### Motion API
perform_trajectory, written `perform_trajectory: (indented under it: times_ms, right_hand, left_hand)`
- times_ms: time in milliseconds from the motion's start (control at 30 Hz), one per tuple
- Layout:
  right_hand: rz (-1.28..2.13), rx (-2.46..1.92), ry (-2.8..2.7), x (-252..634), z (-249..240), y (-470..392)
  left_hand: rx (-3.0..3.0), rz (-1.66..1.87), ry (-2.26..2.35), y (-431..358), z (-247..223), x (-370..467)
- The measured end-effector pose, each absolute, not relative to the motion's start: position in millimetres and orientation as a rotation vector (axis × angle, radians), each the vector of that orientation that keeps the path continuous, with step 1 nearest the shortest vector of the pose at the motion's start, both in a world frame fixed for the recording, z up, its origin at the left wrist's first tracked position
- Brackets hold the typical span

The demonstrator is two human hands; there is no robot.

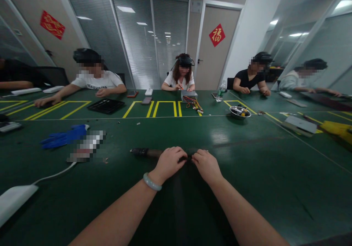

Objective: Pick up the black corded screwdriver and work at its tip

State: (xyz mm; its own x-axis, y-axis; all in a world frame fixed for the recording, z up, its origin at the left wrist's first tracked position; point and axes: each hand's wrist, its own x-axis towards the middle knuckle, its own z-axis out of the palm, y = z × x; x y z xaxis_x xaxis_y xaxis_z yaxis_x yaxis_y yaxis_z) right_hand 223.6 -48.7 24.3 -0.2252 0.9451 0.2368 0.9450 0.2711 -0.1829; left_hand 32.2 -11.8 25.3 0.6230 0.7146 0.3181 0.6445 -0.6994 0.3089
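Observation:
A dark rod-like tool (154, 153) with a black collar and a small metal tip lies crosswise before me, low over the green table. My left hand (172, 160) is closed round its middle; a pale bangle sits on that wrist. At the right end my right hand (205, 163) is closed too, its fingers bent on a dark part of the same tool. The two hands nearly meet, thumbs and fingertips facing each other. My fingers hide much of the tool's right half, so its exact kind does not show.
Left of me lie a blue glove (64, 136), a blurred-out phone-like device (87, 146) on a white cable, and a white power bank-like block (16, 202). Beyond are a metal bowl (240, 112), a water bottle (220, 91), and a black tray (106, 106). Several people sit across the table.

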Motion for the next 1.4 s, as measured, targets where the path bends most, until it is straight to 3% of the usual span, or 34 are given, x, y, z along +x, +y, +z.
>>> perform_trajectory:
  times_ms: [967, 1200, 1400]
  right_hand:
    - [0.177, -1.629, -2.086, 221.0, 14.0, -32.9]
    - [0.517, -1.630, -1.983, 223.9, 5.5, -22.8]
    - [0.371, -1.605, -2.016, 217.8, 5.7, -26.4]
  left_hand:
    - [2.624, 0.667, 1.287, -10.6, 22.3, 37.2]
    - [2.645, 0.672, 1.252, -10.2, 24.8, 35.6]
    - [2.696, 0.593, 1.228, -14.1, 28.9, 31.5]
